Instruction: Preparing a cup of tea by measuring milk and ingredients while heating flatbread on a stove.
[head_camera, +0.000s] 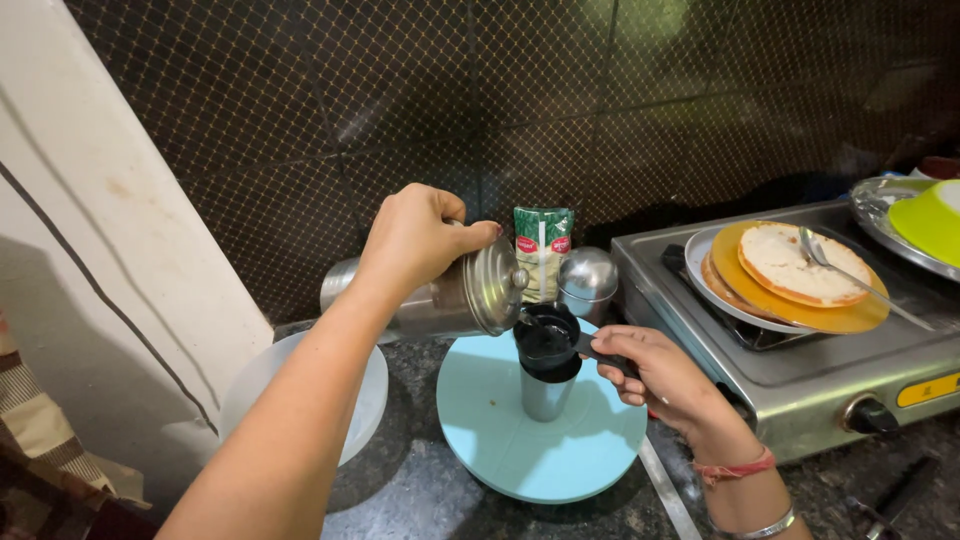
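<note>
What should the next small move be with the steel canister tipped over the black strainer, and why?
Probably tilt the steel canister slightly further: the left hand holds it nearly on its side, lid end just above the black strainer, which the right hand steadies on the steel cup.

Free room is mostly at the front: bare dark counter (420, 490) below the light blue turntable (540, 420), open between the two forearms. Behind is tight: green packet (543, 250) and round steel pot (588, 280) stand close against the tiled wall (300, 110), no gap to pass. Left side blocked by white lidded bowl (355, 400) and pale wall panel (130, 240). Right side closed off by steel stove (800, 380), w/ plate of cake layers (790, 270) on top. Centre taken by steel cup (546, 392) w/ black measuring cup (548, 345) over it, and tilted steel canister (450, 295) just above. A flat metal strip (665, 495) lies betw. turntable and stove.
</note>
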